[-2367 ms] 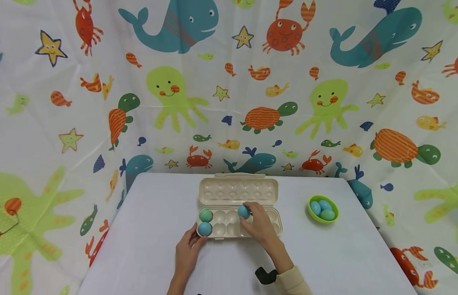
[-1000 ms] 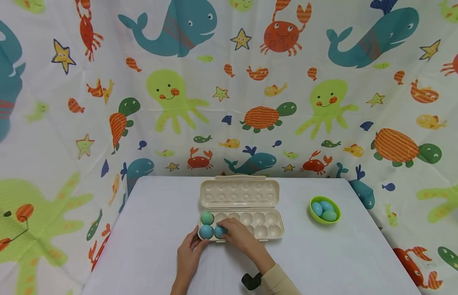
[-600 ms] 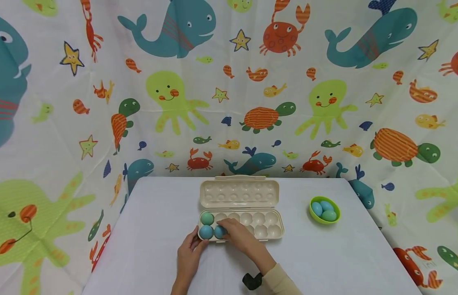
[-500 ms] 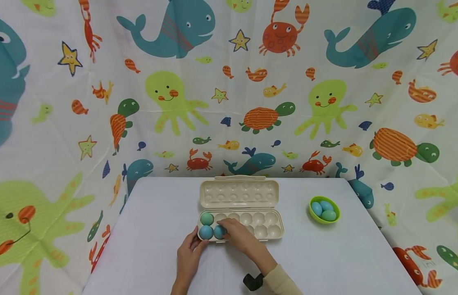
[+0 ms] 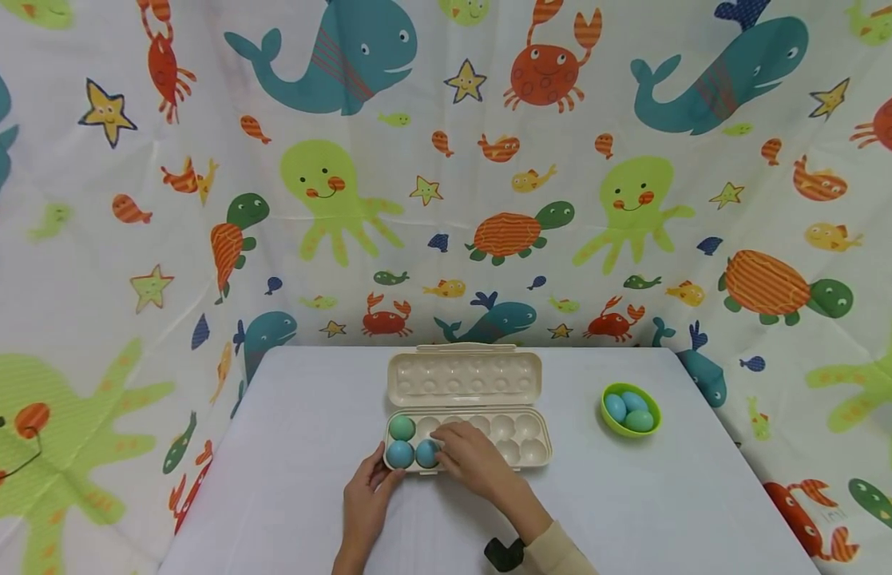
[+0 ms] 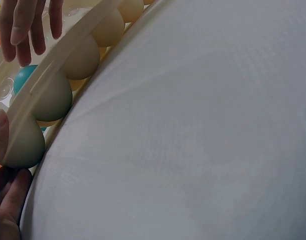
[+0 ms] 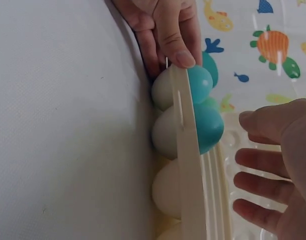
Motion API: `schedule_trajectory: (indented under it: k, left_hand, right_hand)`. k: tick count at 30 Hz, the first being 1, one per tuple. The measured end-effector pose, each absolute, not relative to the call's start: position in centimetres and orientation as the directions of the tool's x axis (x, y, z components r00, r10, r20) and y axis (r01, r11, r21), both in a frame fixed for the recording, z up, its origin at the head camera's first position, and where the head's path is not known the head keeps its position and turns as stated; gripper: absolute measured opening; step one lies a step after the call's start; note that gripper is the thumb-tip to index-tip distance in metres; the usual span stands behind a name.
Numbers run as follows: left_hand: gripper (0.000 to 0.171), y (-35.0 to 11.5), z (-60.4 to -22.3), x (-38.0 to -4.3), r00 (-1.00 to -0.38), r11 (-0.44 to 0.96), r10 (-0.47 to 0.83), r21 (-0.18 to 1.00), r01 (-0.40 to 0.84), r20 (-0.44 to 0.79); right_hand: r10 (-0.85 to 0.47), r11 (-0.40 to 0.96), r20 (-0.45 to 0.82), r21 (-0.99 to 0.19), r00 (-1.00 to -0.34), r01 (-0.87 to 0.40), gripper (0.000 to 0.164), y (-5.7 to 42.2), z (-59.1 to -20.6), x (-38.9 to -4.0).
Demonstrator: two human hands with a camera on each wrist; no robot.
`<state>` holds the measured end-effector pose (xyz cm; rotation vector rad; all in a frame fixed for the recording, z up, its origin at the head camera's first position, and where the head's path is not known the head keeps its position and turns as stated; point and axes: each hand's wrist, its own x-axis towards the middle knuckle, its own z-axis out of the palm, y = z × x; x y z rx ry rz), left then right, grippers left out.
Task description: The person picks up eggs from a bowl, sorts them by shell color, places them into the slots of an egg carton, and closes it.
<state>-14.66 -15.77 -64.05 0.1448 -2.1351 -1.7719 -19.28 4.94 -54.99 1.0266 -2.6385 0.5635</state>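
Observation:
An open beige egg carton [image 5: 526, 426] lies on the table. Its left end holds a green egg [image 5: 402, 427] in the far row and a blue egg [image 5: 399, 454] in the near row. A second blue egg [image 5: 427, 454] sits in the near row's second cup. My left hand [image 5: 366, 499] grips the carton's left end, thumb [image 7: 179, 52] at the rim and fingers lower down. Just right of the second blue egg is my right hand [image 5: 480, 465]. In the right wrist view its fingers [image 7: 263, 189] are spread, apart from that egg [image 7: 210, 126].
The carton's lid [image 5: 465, 377] is laid back behind the cups. To the right stands a green bowl [image 5: 605, 417] with blue eggs [image 5: 615, 407] and a green egg [image 5: 639, 421]. A sea-animal curtain [image 5: 446, 239] hangs behind the white table [image 5: 309, 423].
My right hand brought the second blue egg leftward into the near row, held it there, then let go and drew slightly right. My left hand keeps its hold on the carton.

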Motion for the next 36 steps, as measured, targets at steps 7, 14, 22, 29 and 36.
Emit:
schedule_trajectory:
  k: [7,14,22,29,36]
  left_hand:
    - [0.061,-15.7,-63.7,-14.4,-0.932,0.232,-0.307,0.965,0.123,0.192]
    - [0.061,-15.7,-63.7,-14.4,-0.933,0.230,-0.312,0.967,0.109,0.180]
    - [0.061,-15.7,-63.5,-14.5,-0.935,0.234,-0.307,0.966,0.106,0.177]
    - [0.061,-15.7,-63.5,-14.6,-0.933,0.242,-0.312,0.965,0.102,0.177]
    - [0.062,-15.6,-63.5,-14.6,-0.937,0.231,-0.303,0.967,0.103,0.173]
  right_hand:
    - [-0.552,0.696,0.424,-0.239,-0.718,-0.676,0.032,5.5,-54.7,-19.1]
    - [-0.484,0.714,0.492,-0.256,-0.723,-0.652,0.036,6.5,-54.7,-19.2]
    - [-0.438,0.749,0.475,-0.277,-0.763,-0.602,0.042,8.1,-54.5,-19.6]
    - [-0.395,0.809,0.438,-0.251,-0.808,-0.531,0.043,9.9,-54.0,-19.7]
    - [-0.357,0.836,0.472,-0.224,-0.806,-0.502,0.041,11.9,-53.7,-20.1]
